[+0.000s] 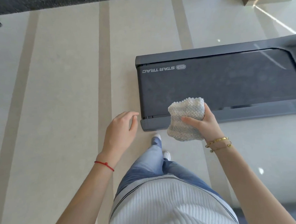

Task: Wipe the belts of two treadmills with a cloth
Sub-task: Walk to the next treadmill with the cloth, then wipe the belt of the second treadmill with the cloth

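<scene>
Right hand [204, 125] grips cloth [186, 119] above treadmill belt [227, 85]

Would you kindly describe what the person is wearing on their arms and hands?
Both forearms are bare, with no sleeves or gloves in view. The left wrist carries a thin red string bracelet with a small knot. The right wrist carries two slim gold bracelets: a flat bangle and a finer chain below it. No rings can be made out.

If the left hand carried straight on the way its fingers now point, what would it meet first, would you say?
Probably the near end corner of the treadmill. The left hand is open, fingers aimed right at the frame, though its height above the floor is unclear, so it might pass over.
</scene>
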